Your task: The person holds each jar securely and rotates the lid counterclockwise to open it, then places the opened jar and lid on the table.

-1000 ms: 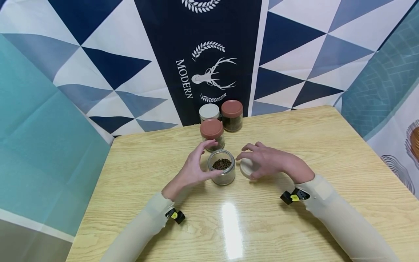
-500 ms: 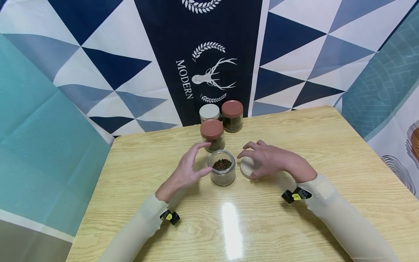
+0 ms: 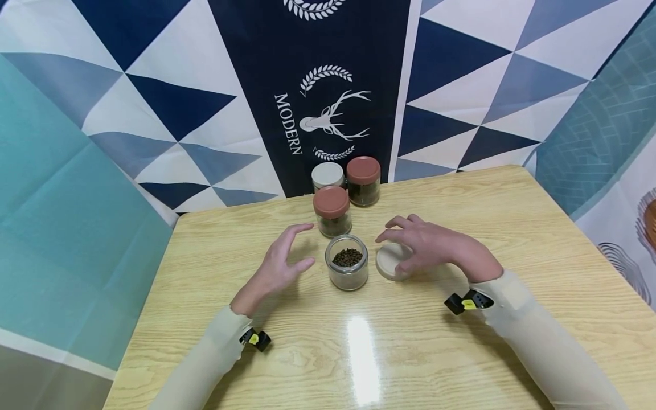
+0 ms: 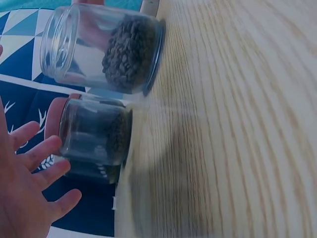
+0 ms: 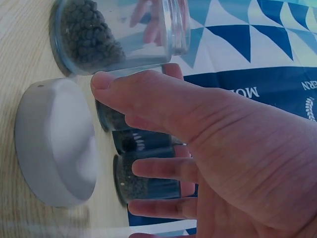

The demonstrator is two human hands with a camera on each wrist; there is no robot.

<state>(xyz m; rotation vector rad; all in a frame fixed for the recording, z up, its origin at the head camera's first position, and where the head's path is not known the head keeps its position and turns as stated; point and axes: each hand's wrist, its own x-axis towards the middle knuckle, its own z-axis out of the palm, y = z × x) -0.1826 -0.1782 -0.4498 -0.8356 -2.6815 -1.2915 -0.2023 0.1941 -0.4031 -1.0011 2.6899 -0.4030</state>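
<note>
An uncapped glass jar (image 3: 347,278) stands on the table with dark brown beans, like coffee beans (image 3: 347,258), at its bottom. Left of it, apart from the glass, my left hand (image 3: 279,262) hovers with fingers spread and nothing in it. A white lid (image 3: 390,262) lies flat just right of the jar. Over that lid is my right hand (image 3: 427,245), fingers loosely bent and holding nothing; the right wrist view shows a gap between the thumb (image 5: 106,84) and the lid (image 5: 57,141). In the left wrist view the open jar (image 4: 104,49) stands beyond my fingers.
Behind the open jar stands a closed jar with a red lid (image 3: 331,202). Farther back, near the wall cloth (image 3: 328,102), are a white-lidded jar (image 3: 328,175) and another red-lidded jar (image 3: 363,171). The wooden table (image 3: 307,353) extends around them.
My left hand has drawn away from the open jar, to the left. My right hand has risen slightly off the white lid and shifted a little right. Jars and lid stay put.
</note>
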